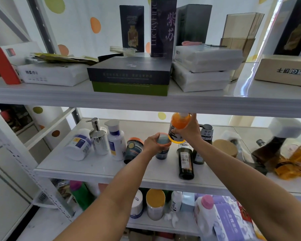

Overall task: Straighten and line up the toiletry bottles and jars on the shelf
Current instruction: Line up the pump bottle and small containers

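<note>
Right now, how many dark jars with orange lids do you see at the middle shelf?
2. One jar stands right of the white pump bottle; the left hand grips the other jar by its lid. More may be hidden.

Two hands [153, 142] [189, 132], two orange-lidded jars [134, 148] [162, 141], one chrome pump bottle [98, 137]

White middle shelf [94, 168], left to right, held: white tub jar [77, 146], chrome pump bottle [98, 140], white plastic pump bottle [116, 142], dark orange-lidded jar [134, 149]; black labelled bottle [186, 161] lay farther right, nearer the front.
</note>
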`<control>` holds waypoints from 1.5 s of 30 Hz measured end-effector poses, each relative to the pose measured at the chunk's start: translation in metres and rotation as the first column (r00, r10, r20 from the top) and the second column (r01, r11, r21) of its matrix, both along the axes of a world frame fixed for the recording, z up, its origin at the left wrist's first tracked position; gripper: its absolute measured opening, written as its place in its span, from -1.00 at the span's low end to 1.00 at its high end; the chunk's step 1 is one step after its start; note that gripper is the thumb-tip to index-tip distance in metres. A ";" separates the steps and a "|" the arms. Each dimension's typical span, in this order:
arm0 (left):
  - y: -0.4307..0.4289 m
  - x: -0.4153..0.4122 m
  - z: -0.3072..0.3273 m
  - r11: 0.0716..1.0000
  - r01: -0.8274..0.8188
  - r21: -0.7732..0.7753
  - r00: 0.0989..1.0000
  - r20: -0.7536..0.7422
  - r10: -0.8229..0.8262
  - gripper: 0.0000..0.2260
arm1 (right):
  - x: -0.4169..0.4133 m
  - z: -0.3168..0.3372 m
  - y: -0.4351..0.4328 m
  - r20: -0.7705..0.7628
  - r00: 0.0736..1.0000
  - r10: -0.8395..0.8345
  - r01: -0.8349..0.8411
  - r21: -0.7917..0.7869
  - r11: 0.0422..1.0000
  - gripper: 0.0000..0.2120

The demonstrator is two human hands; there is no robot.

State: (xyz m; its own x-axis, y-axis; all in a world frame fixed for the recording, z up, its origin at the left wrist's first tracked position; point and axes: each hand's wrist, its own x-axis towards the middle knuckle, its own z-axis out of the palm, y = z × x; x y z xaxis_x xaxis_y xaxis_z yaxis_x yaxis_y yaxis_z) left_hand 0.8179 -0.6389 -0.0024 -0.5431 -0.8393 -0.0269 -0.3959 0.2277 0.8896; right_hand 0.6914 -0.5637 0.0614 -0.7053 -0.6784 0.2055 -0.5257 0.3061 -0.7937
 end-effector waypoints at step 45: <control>-0.028 0.187 -0.022 0.833 0.039 -0.552 0.848 0.459 0.264 -0.55 | 0.129 -0.062 -0.036 -0.575 0.711 0.405 -0.423 0.111 0.899 0.02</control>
State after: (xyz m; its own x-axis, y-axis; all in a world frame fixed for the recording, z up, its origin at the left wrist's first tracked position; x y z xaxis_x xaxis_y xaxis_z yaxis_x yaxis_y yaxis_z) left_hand 1.0054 -0.6667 -0.0242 -0.4791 -0.8559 0.1947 -0.7970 0.5171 0.3120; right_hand 0.8204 -0.6001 -0.0007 -0.0989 -0.8621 0.4969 -0.9494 -0.0678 -0.3066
